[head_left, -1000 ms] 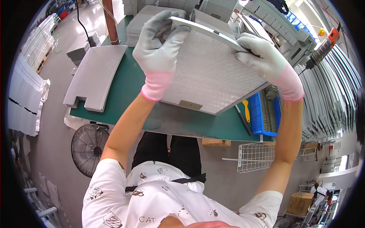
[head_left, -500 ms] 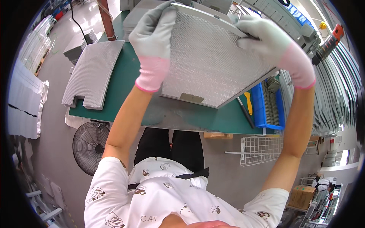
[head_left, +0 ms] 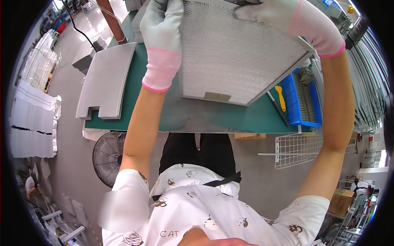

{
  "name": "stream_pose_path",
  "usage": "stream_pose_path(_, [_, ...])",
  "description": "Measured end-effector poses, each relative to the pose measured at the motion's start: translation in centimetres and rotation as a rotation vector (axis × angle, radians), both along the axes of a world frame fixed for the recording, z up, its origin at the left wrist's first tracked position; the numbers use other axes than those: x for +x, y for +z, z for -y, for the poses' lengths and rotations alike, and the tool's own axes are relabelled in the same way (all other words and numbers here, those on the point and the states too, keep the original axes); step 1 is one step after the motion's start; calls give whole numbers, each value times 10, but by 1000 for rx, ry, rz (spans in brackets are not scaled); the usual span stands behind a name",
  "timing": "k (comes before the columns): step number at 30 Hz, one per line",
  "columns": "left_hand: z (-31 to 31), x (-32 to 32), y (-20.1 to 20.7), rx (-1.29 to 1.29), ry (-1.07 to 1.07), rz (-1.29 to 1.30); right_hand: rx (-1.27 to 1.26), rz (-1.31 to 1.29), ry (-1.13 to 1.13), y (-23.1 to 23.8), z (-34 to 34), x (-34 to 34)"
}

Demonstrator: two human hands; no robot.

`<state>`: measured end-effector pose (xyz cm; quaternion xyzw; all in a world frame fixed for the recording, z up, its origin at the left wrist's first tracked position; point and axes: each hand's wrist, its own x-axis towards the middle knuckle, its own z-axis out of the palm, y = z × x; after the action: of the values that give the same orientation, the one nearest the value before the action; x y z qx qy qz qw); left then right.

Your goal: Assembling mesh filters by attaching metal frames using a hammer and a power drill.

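A framed silver mesh filter panel (head_left: 242,53) stands tilted above the green table, its lower edge close to the tabletop. A small metal plate (head_left: 217,96) sits in its lower frame. My left hand (head_left: 162,30), in a white glove with a pink cuff, is closed on the panel's upper left edge. My right hand (head_left: 273,14), gloved alike, is at the top edge with its fingers bent. Something dark (head_left: 245,2) shows at those fingers, cut off by the picture's upper edge, so its kind cannot be made out.
Notched mesh sheets (head_left: 107,80) are stacked on the green table (head_left: 164,119) at left. A blue bin (head_left: 305,117) of metal parts, a yellow scraper-like tool (head_left: 280,98) and a dark rod (head_left: 279,109) lie at right. A fan (head_left: 108,158) stands below the table; a white wire rack (head_left: 297,151) hangs in front.
The panel and both hands sit higher in view. My right hand has moved up along the panel's top edge. The whole view has shifted slightly.
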<state>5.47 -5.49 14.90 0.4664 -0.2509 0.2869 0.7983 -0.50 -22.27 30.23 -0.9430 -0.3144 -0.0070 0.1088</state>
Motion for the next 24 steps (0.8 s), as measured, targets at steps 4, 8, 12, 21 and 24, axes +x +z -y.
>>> stream_pose_path(4, [7, -27, 14, -45, 75, 58, -64, 31, 10, -10, -3, 9])
stream_pose_path(8, [1, -15, 7, 6, -27, 2, -45, -40, 3, 0, -1, -2])
stream_pose_path(12, [4, -14, 7, -5, -4, -19, -162, -34, 88, 6, 1, 3])
stream_pose_path(21, [-13, -19, 16, 257, -23, -71, -408, 157, 20, -5, -12, 0])
stream_pose_path(24, [-19, -22, 22, 329, -118, -44, -518, 296, -64, -11, -21, -7])
